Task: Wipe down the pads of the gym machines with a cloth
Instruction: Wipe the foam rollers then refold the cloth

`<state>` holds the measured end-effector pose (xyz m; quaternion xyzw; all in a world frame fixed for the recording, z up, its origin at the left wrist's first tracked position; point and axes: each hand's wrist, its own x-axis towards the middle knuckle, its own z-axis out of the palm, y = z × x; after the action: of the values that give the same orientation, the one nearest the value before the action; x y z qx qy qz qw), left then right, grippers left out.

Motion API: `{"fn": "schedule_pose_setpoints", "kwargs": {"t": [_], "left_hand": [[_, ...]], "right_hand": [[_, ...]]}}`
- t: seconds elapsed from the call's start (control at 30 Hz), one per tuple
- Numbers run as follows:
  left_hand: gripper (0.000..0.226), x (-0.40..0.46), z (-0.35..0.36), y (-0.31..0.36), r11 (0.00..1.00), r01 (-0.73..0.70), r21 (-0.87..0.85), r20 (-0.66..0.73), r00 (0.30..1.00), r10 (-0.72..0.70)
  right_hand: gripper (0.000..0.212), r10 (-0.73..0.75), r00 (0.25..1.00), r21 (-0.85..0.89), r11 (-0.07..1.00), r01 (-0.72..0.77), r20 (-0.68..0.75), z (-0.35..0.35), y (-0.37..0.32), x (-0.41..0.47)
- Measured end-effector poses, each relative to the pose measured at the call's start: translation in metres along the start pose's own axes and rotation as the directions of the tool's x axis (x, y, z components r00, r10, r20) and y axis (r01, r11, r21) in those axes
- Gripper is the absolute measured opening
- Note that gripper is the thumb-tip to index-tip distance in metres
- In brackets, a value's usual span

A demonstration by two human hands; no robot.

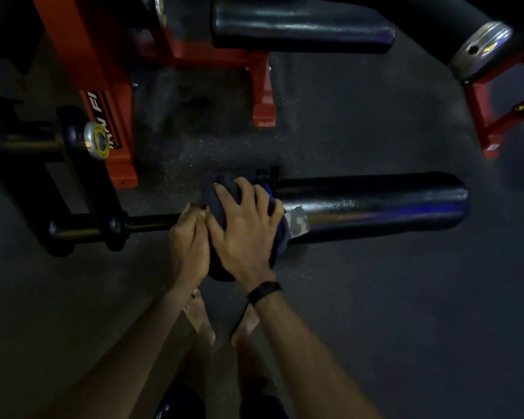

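Cloth (pixel 221 204) bunched on roller pad (pixel 372 207), both hands pressing.

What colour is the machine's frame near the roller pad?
Orange-red frame, clearest in the head view, upper left.

Both forearms reached forward and down, converging near the middle. The right hand (pixel 244 234) lay palm down with fingers (pixel 224 196) spread and curled in a grip, a dark band (pixel 264 291) on its wrist. The left hand (pixel 189 244) sat just beside it, touching, knuckles up, its fingertips seemingly pinched together, though dim light obscured them. Bare feet (pixel 198 313) stood below.
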<state>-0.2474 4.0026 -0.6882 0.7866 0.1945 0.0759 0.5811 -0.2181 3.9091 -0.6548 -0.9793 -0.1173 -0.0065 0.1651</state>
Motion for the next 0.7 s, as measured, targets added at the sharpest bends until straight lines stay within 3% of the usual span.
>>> {"fn": "schedule_pose_setpoints", "kwargs": {"t": [0.07,0.1,0.17,0.23,0.3,0.37,0.43,0.5,0.6,0.67,0.7], "left_hand": [[0.03,0.01,0.0,0.008,0.99,0.096,-0.104,-0.059,0.993,-0.102],[0.033,0.02,0.004,0.014,0.985,0.145,-0.091,-0.077,0.985,-0.152],[0.051,0.042,0.02,0.025,0.953,0.292,0.077,-0.046,0.956,-0.289],[0.058,0.053,0.035,0.029,0.856,0.363,0.369,-0.017,0.923,-0.384],[0.051,0.049,0.04,0.028,0.822,0.267,0.503,-0.015,0.954,-0.301],[0.054,0.038,0.038,0.024,0.839,0.08,0.538,0.017,0.994,-0.106],[0.058,0.025,0.033,0.012,0.84,-0.077,0.537,0.071,0.996,0.046],[0.054,0.015,0.027,-0.004,0.843,-0.177,0.507,0.115,0.984,0.138],[0.053,0.001,0.011,-0.032,0.746,-0.361,0.56,0.243,0.932,0.269],[0.046,0.001,0.001,-0.031,0.789,-0.367,0.493,0.178,0.93,0.321],[0.045,0.002,0.0,-0.024,0.865,-0.292,0.408,0.104,0.956,0.273]], "right_hand": [[0.05,-0.027,1.0,-0.084,0.996,0.028,0.002,-0.011,0.04,0.001],[0.049,0.034,0.999,-0.12,0.992,-0.037,-0.03,-0.019,0.067,0.003],[0.047,0.242,0.958,-0.173,0.948,-0.267,-0.153,-0.041,0.125,0.009],[0.049,0.403,0.894,-0.167,0.885,-0.435,-0.195,-0.063,0.174,0.019],[0.055,0.513,0.844,-0.123,0.838,-0.532,-0.158,-0.075,0.193,0.032],[0.055,0.571,0.804,-0.18,0.784,-0.594,-0.165,-0.068,0.175,0.041],[0.049,0.509,0.846,-0.261,0.805,-0.533,-0.16,-0.049,0.124,0.038],[0.045,0.342,0.928,-0.237,0.899,-0.368,-0.145,-0.025,0.058,0.028],[0.05,0.141,0.988,-0.172,0.974,-0.15,-0.066,-0.002,-0.01,0.008],[0.054,0.037,0.999,-0.144,0.989,-0.038,-0.009,-0.006,-0.002,0.008],[0.054,-0.006,1.0,-0.145,0.989,0.007,0.01,-0.012,0.015,0.01]]}}
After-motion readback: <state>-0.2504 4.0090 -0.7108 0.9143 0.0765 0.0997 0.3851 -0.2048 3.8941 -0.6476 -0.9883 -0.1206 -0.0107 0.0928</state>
